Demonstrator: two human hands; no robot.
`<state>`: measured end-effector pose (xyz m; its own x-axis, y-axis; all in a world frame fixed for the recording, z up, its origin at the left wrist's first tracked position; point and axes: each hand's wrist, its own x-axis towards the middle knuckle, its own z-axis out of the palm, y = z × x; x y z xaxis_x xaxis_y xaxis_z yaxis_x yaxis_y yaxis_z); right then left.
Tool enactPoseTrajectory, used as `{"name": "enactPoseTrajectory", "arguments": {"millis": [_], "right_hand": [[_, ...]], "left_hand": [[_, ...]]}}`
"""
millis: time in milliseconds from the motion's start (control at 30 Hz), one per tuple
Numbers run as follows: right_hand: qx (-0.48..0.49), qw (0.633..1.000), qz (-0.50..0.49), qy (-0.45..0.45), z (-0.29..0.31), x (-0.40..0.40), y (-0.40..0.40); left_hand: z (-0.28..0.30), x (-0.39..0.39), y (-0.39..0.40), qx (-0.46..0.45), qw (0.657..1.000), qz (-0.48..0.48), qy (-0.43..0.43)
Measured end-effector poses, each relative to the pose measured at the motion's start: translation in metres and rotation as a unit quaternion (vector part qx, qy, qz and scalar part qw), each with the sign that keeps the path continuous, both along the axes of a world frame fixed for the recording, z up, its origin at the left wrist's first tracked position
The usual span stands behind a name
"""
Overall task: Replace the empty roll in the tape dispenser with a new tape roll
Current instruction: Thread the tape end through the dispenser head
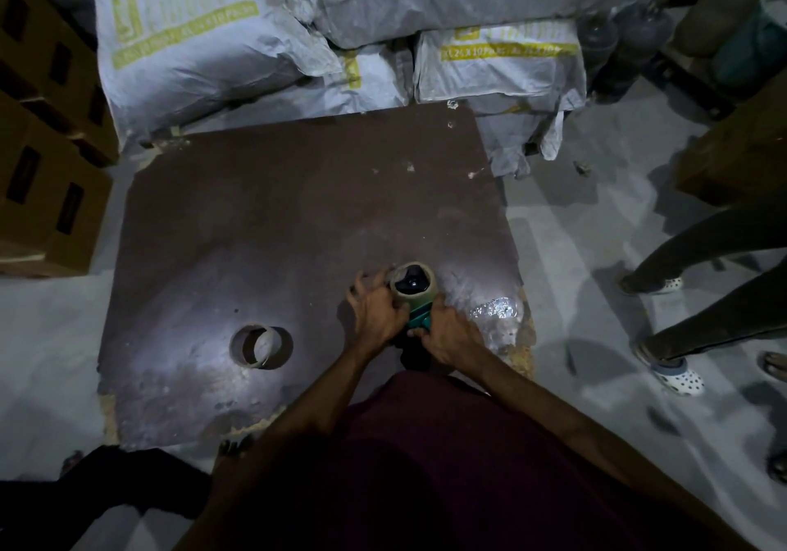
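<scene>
Far L: stacked brown cardboard boxes (47,158) w/ dark slots, sitting on the pale concrete floor (587,226).
Back: white woven sacks (204,52) w/ yellow-green print, piled along the far edge of the board.
Surface: big dark-brown flat board (298,209), lying on the floor, edges chipped, pale crumbs showing near the front corners.
Empty roll: bare brown cardboard tape core (260,346), lying on the board L of the hands, well apart from them, nothing touching it.
Left hand (377,312): fingers spreading & curling round the L side of the new roll, gripping it.
New roll: beige-tan ring of packing tape (414,284), sitting over the black hub of the dispenser, just above both hands.
Dispenser: teal-green plastic tape dispenser (419,322), being held betw. the two hands over the near part of the board; handle mostly hidden.
Right hand (451,337): closing round the dispenser body/handle, fingers wrapping it; thumb side toward the roll.
Shiny patch: crumpled clear tape/film (496,307), lying on the board just R of the right hand.
Far R: bystanders' legs in dark trousers (715,244), white perforated clogs (679,378), standing on the floor.
Light: dim, detail betw. the hands hard to read.
</scene>
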<state>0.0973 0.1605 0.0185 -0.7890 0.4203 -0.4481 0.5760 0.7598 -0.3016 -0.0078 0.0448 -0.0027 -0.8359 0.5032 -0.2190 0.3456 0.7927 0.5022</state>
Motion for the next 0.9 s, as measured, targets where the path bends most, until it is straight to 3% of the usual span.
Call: {"name": "enactPoseTrajectory", "arguments": {"millis": [200,500,700,900], "right_hand": [[-0.007,1.000,0.005,-0.009,0.002,-0.001,0.003],[-0.015,1.000,-0.002,-0.005,0.000,0.002,-0.001],[-0.032,0.999,-0.008,0.000,0.002,0.003,-0.004],[-0.038,0.999,-0.013,0.001,0.009,0.004,-0.005]], "left_hand": [[-0.007,-0.002,-0.011,0.037,0.999,-0.003,-0.012],[0.010,-0.008,-0.003,-0.097,0.995,-0.029,-0.007],[0.007,-0.014,0.000,-0.115,0.991,-0.019,-0.060],[0.012,-0.015,0.007,-0.134,0.990,-0.048,-0.021]]}}
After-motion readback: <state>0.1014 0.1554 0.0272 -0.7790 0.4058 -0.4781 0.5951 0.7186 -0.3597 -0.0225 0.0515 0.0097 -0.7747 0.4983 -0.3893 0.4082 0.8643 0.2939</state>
